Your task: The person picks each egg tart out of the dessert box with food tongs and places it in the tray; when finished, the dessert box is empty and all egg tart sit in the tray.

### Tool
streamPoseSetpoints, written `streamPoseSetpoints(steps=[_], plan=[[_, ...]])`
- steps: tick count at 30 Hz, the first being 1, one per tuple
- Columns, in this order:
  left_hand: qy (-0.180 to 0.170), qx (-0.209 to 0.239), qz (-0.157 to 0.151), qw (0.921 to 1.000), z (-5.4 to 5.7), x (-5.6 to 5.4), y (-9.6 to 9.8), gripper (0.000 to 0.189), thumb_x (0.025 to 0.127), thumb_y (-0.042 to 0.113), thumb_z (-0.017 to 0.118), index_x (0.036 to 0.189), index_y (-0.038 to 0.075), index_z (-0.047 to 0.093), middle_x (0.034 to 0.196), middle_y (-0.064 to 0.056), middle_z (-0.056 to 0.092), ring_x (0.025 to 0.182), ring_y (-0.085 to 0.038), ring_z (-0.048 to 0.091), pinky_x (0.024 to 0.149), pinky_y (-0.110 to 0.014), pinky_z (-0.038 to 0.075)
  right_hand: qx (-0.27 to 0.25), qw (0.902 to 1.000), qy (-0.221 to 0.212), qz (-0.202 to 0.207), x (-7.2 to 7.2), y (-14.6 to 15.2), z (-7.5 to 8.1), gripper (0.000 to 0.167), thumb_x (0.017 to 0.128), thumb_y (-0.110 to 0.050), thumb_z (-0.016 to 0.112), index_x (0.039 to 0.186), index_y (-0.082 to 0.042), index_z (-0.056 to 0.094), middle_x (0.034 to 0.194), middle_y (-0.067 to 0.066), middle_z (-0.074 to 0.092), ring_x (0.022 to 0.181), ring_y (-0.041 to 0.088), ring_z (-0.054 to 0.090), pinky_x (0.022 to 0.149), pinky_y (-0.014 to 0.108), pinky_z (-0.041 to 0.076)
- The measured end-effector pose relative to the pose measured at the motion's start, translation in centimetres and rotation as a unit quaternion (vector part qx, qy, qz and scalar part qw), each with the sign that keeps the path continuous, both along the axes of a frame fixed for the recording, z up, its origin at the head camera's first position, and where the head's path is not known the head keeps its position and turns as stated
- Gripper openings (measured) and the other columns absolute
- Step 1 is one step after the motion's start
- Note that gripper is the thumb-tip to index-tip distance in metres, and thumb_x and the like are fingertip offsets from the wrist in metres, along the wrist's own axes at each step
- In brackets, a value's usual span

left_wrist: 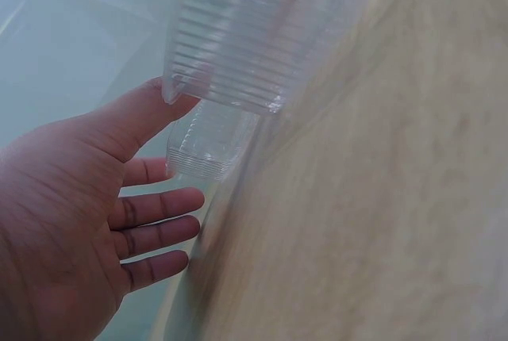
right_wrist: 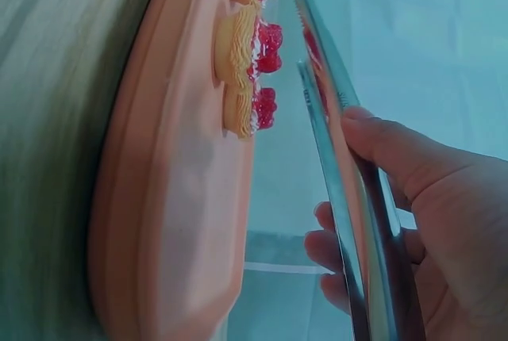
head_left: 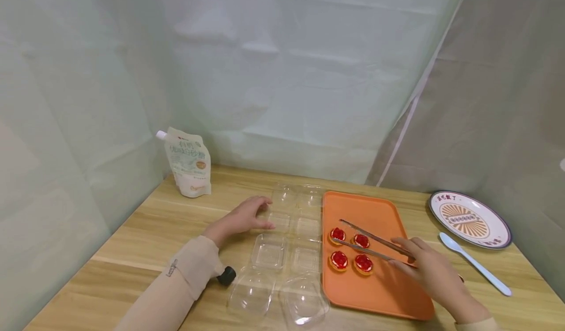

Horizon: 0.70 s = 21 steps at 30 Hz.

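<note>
My left hand (head_left: 244, 218) reaches beside the clear plastic boxes (head_left: 270, 250), its fingers spread and loosely extended. In the left wrist view its thumb is at the edge of a ribbed plastic box (left_wrist: 230, 63); whether it presses there I cannot tell. In my right hand (head_left: 432, 272) are metal tongs (head_left: 375, 238), held over an orange tray (head_left: 366, 292). Several small tarts with red topping (head_left: 339, 261) sit on that tray. The right wrist view shows the tongs' tips spread apart, above the tarts (right_wrist: 238, 47), with nothing between them.
A white sugar pouch (head_left: 187, 164) stands at the back left. An oval plate (head_left: 470, 219) and a pale blue spoon (head_left: 476, 265) lie right of the tray. Domed clear lids (head_left: 253, 292) are at the front of the wooden table (head_left: 141, 238). Curtains hang behind.
</note>
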<state>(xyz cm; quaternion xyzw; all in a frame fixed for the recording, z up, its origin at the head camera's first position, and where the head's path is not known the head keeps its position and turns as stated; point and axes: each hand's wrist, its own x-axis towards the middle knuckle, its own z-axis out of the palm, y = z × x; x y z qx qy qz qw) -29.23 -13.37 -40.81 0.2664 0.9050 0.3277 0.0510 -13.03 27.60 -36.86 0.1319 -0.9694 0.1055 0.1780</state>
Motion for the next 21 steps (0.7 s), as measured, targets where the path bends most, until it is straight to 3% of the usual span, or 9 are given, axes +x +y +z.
streamPoseSetpoints(steps=[4,13,17,21], plan=[[-0.002,0.001,-0.001,1.0,0.0,0.0,0.0,0.071,0.078,0.036,0.079,0.133,0.003,0.05,0.127,-0.015,0.058,0.121,-0.03,0.054,0.106,-0.047,0.042,-0.028,0.9995,-0.016,-0.006,0.2,0.3,0.1,0.041,0.079,-0.03,0.078,0.114,-0.013,0.065,0.084,-0.003,0.056,0.065,-0.002,0.045,0.051,0.02,0.038],[-0.005,-0.002,0.003,1.0,-0.1,0.0,-0.1,0.071,0.078,0.036,0.079,0.134,0.003,0.049,0.129,-0.015,0.058,0.122,-0.03,0.053,0.108,-0.047,0.041,-0.069,0.9971,0.029,0.013,0.0,1.2,-0.1,0.038,0.076,-0.02,0.08,0.108,-0.008,0.064,0.084,-0.002,0.054,0.068,-0.004,0.042,0.053,0.019,0.039],[-0.005,0.0,0.003,1.0,0.0,0.1,-0.1,0.071,0.078,0.036,0.079,0.133,0.003,0.05,0.129,-0.016,0.058,0.122,-0.03,0.053,0.108,-0.047,0.041,-0.095,0.9954,0.01,0.006,0.1,1.7,0.2,0.037,0.078,-0.018,0.078,0.109,-0.004,0.063,0.086,0.003,0.059,0.068,-0.007,0.044,0.053,0.019,0.043],[0.0,-0.002,0.0,1.0,0.1,0.1,-0.1,0.071,0.078,0.036,0.079,0.133,0.003,0.05,0.129,-0.017,0.058,0.123,-0.031,0.053,0.108,-0.048,0.04,-0.084,0.9963,-0.003,-0.021,0.3,2.4,0.6,0.036,0.081,-0.022,0.076,0.109,-0.002,0.063,0.089,0.005,0.064,0.068,-0.007,0.049,0.054,0.021,0.045]])
